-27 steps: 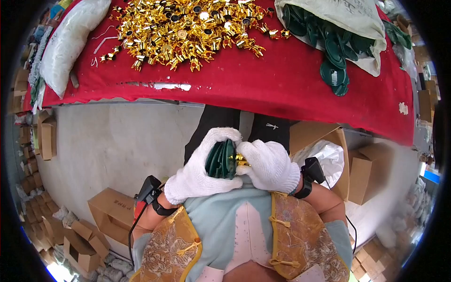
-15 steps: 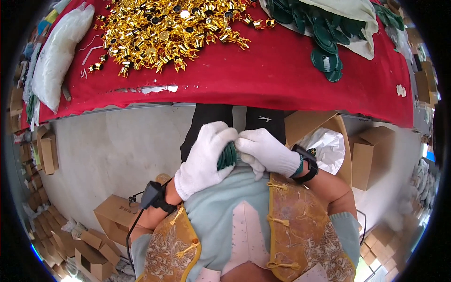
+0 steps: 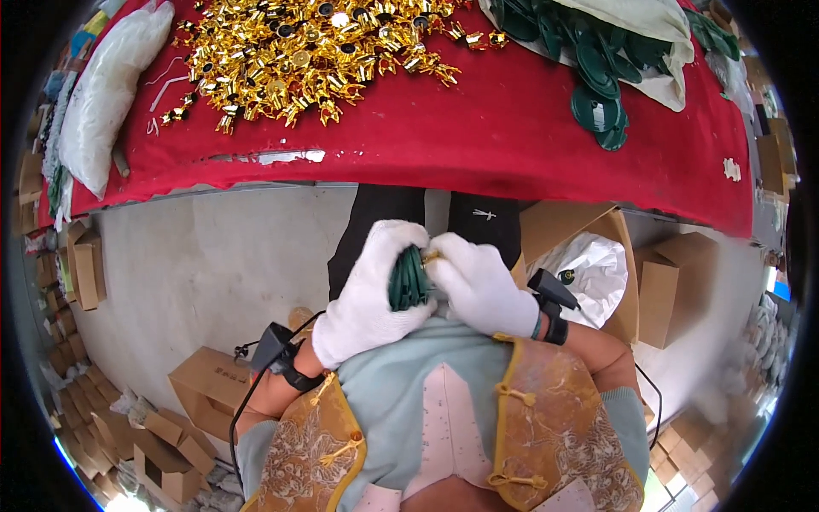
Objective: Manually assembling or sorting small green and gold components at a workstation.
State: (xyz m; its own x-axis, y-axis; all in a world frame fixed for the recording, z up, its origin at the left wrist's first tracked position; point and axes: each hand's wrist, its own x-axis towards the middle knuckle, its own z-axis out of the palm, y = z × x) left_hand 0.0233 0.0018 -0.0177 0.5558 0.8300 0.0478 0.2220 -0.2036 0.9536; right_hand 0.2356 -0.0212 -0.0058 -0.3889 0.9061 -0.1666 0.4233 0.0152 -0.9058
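My left hand (image 3: 363, 303), in a white glove, is wrapped round a stack of dark green discs (image 3: 408, 283) held on edge above my lap. From the right, my gloved right hand (image 3: 488, 288) meets the stack, its fingers closed. A small gold piece (image 3: 432, 256) shows at those fingertips, against the right face of the stack. Most of the gold piece is covered by the glove, so I cannot tell whether it is fixed to a disc.
Beyond my knees, a table with red cloth (image 3: 478, 145) bears a heap of gold pieces (image 3: 299, 60), more green discs (image 3: 597, 77) on pale cloth and a plastic bag (image 3: 102, 94). Right of my legs, an open carton (image 3: 627, 290) holds a white bag (image 3: 593, 269). Another carton (image 3: 213, 388) stands lower left.
My right hand has turned at the stack, and a gold piece now shows at its fingertips. The green discs are more exposed, with their edges turned further toward me.
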